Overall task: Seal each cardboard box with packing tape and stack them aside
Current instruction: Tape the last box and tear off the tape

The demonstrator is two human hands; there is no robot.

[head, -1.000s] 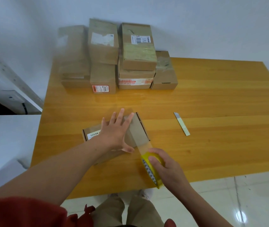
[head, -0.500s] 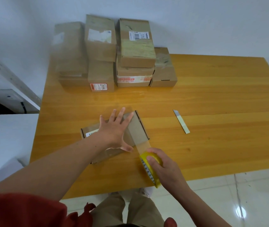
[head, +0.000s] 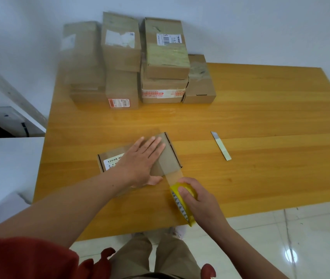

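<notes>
The box (head: 171,154) I'm sealing lies flat on the table (head: 260,117), towards the near edge and left of its middle, turned slightly askew to that edge. My left hand (head: 142,160) lies across its top, palm down with the fingers straight and close together. It presses on the lid and covers most of it, the thumb reaching off the box's near side. A white label (head: 113,161) shows at the box's left end, partly under my wrist.

From the right part of the lid a clear strip of tape (head: 173,174) runs back off the near right corner of the box to the yellow tape roll (head: 180,206). My right hand (head: 198,200) grips that roll just beside the box, close to the table's near edge, fingers curled over the rim and the roll standing on edge. The two hands are near each other but not touching, with the strip stretched between them.

Further right, well apart from the box, a small cutter (head: 220,146) lies flat on the bare wood, pointing away from me.

At the far left corner of the table a group of boxes (head: 160,57) stands against the wall, several of them stacked two high.
</notes>
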